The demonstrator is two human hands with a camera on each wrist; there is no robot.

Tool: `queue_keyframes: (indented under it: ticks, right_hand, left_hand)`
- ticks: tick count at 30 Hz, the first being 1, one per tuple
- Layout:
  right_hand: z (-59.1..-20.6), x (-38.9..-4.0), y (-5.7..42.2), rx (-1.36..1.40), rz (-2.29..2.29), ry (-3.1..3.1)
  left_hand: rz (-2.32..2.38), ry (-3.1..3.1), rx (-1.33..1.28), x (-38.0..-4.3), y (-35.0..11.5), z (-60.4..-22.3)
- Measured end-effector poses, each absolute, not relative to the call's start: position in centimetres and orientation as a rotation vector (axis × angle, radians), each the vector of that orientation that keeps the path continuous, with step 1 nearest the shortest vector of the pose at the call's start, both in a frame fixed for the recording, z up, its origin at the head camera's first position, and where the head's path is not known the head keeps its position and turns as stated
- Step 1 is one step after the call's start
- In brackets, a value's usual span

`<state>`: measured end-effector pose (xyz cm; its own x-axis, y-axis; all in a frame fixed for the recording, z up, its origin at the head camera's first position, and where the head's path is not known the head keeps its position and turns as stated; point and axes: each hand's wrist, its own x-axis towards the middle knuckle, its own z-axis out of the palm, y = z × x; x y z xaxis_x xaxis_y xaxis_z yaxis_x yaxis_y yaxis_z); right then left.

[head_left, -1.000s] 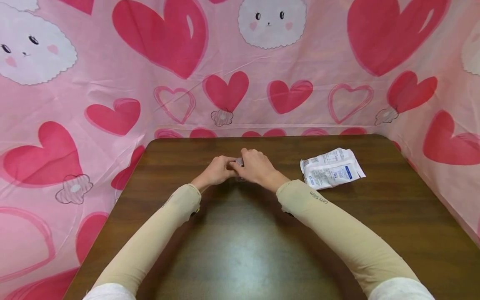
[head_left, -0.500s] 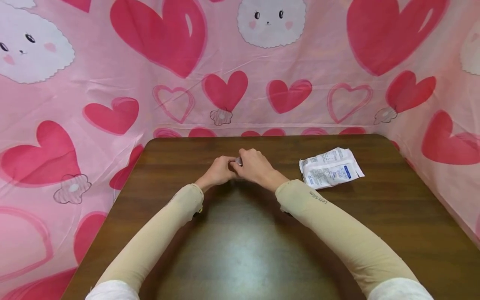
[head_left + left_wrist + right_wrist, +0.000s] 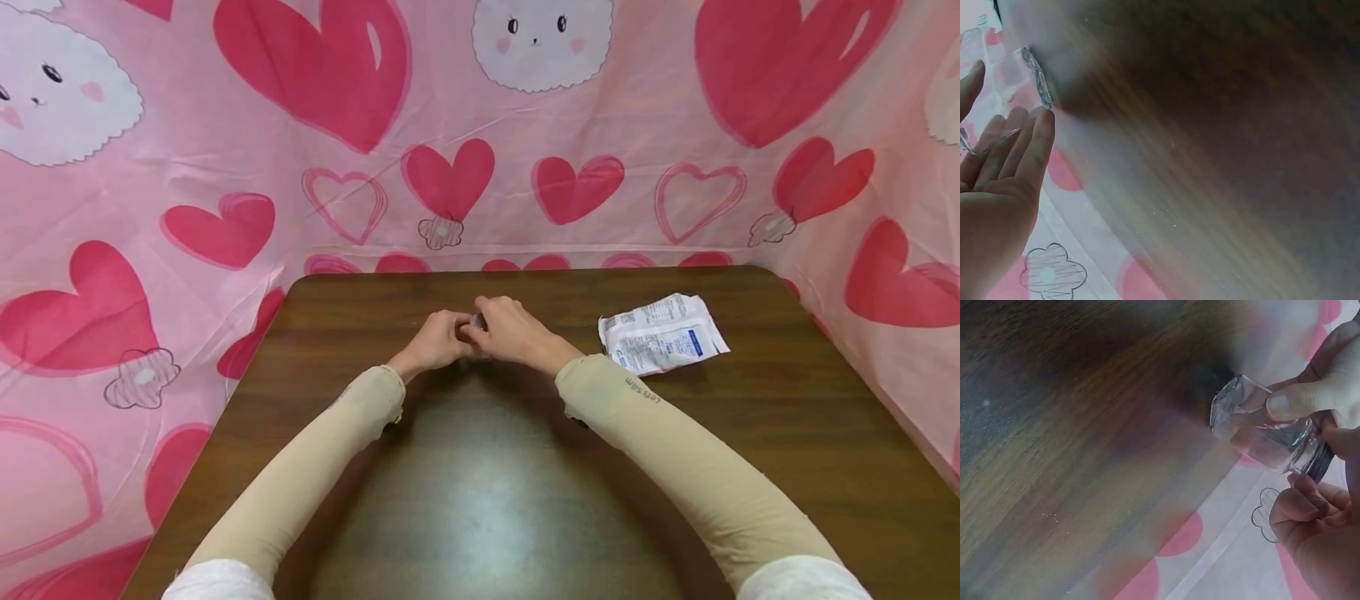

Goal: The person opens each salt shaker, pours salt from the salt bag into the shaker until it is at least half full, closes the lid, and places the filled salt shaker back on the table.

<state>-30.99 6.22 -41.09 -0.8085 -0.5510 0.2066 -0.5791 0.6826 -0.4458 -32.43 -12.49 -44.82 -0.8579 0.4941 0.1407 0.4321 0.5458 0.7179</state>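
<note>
A small clear glass jar (image 3: 1260, 440) with a dark metallic lid (image 3: 1320, 464) is tilted just above the table in the right wrist view. My left hand (image 3: 435, 340) holds the jar's body, with its thumb against the glass. My right hand (image 3: 513, 331) has its fingers curled at the lid end and grips the lid. From the head view only a grey bit of the lid shows between both hands. The left wrist view shows the jar's thick glass base (image 3: 1036, 78) beyond the left fingers (image 3: 1025, 153); the lid is hidden there.
A white printed packet (image 3: 663, 337) lies on the brown wooden table (image 3: 480, 467), right of the hands. A pink cloth with hearts (image 3: 577, 187) hangs behind and along both sides of the table.
Both hands stay together at nearly the same place around the jar, with only slight shifts of the fingers and wrists. The head view has shifted slightly.
</note>
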Motion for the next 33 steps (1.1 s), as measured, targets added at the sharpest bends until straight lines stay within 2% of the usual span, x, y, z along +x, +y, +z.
queue_keyframes:
  ticks: [13,33]
  right_hand:
    - [-40.65,-30.95,6.22,1.108,0.709,-2.778]
    - [-40.62,-30.2,5.69,0.778,0.568,-2.803]
  left_hand:
    - [1.2,2.681,0.833,-32.4,-12.95,-44.38]
    - [1.208,2.705,0.777,-32.0,-12.44,-44.43]
